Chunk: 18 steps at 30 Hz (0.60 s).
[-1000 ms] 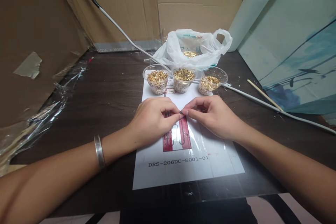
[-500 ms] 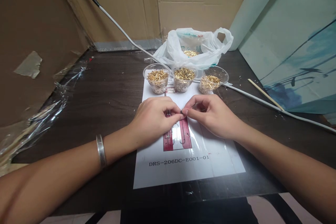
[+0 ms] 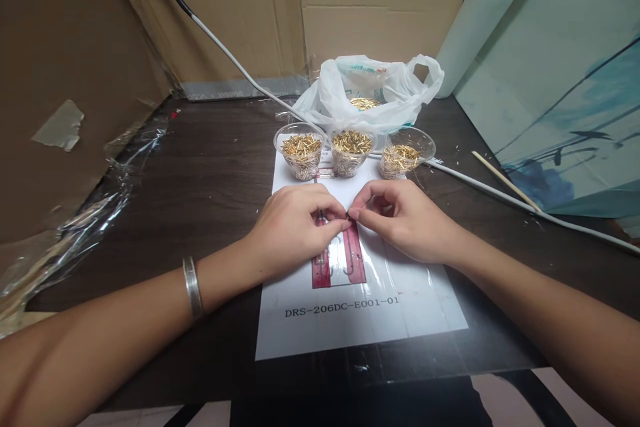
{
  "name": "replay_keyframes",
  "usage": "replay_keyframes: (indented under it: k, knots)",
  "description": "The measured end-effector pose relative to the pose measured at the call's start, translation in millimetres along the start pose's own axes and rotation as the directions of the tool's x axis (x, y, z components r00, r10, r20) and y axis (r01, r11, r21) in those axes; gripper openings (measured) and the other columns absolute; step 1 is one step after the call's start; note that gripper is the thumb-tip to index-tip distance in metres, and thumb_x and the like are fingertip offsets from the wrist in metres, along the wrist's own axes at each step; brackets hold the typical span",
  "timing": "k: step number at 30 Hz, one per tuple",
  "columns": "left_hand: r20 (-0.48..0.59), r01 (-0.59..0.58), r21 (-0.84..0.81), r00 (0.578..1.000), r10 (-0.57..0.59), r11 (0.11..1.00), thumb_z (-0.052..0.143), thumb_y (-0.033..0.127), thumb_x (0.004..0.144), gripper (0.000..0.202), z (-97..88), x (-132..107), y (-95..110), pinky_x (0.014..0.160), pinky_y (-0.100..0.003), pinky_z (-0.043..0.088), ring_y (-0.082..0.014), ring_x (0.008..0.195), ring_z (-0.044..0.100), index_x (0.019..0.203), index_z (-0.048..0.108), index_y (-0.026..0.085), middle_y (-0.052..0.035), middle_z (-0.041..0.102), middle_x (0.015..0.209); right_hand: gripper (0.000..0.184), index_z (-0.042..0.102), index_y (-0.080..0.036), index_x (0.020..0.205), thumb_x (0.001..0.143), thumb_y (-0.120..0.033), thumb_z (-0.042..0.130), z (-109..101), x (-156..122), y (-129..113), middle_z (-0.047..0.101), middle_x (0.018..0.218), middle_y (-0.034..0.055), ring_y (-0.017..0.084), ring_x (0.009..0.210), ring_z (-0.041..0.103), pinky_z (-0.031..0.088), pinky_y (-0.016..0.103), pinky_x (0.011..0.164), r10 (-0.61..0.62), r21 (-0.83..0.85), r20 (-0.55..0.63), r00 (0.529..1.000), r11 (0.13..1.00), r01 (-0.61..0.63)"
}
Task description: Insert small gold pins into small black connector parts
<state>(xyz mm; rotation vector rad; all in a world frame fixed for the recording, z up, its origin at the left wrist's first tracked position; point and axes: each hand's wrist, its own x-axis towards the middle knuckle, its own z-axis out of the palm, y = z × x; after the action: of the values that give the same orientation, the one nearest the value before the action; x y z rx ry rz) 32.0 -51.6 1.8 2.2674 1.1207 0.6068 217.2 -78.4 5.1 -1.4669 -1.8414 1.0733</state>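
Note:
My left hand [image 3: 303, 223] and my right hand [image 3: 400, 217] meet fingertip to fingertip over a printed sheet [image 3: 295, 337] in a clear cover. Both are closed in a pinch. Between the fingertips shows a tiny dark speck, too small and too covered to name. Under my hands the sheet bears a red and white picture [image 3: 355, 260] with dark hooked shapes. Just beyond them stand three clear plastic cups of small gold-coloured metal pins: a left cup [image 3: 301, 157], a middle cup [image 3: 351, 153] and a right cup [image 3: 401, 157].
A white plastic bag [image 3: 330, 93] holding more gold pins sits behind the cups. A white cable [image 3: 235, 60] runs across the dark table [image 3: 200, 167] behind the cups. A thin wooden stick [image 3: 505, 180] lies at right. Cardboard [image 3: 250, 20] walls the back and left.
Both hands keep nearly the same pinched pose, fingertips together. The dark speck between them shows slightly less than before. The view has shifted very slightly.

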Motion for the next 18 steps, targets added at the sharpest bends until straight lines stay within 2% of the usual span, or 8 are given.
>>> replay_keyframes:
  k: [8, 18]
  knots:
    - [0.014, 0.028, -0.040, 1.000, -0.028, 0.999, 0.072, 0.020, 0.076, 0.009, 0.4, 1.3, 0.0, 0.058, -0.026, 0.037, -0.0124, 0.064, 0.056, 0.068, 0.074, 0.019, 0.0009, 0.067, 0.068, 0.010, 0.063, -0.015, 0.073, 0.079, -0.022, 0.063, -2.1, 0.7, 0.6, 0.052, 0.055, -0.0028, 0.010, 0.050, 0.043, 0.031, 0.024, 0.046, -0.041, 0.006, 0.005, 0.999, 0.999, 0.041]
    - [0.029, 0.073, -0.025, 0.997, -0.072, 0.997, 0.071, 0.020, 0.077, 0.010, -1.1, 1.0, 0.4, 0.059, -0.026, 0.036, -0.0125, 0.065, 0.056, 0.068, 0.075, 0.019, 0.0009, 0.068, 0.068, 0.009, 0.061, -0.013, 0.070, 0.078, -0.017, 0.060, 0.9, 6.6, 5.2, 0.060, 0.064, 0.0008, 0.011, 0.059, 0.051, 0.039, 0.024, 0.054, -0.151, 0.045, 0.006, 0.988, 0.988, 0.151]
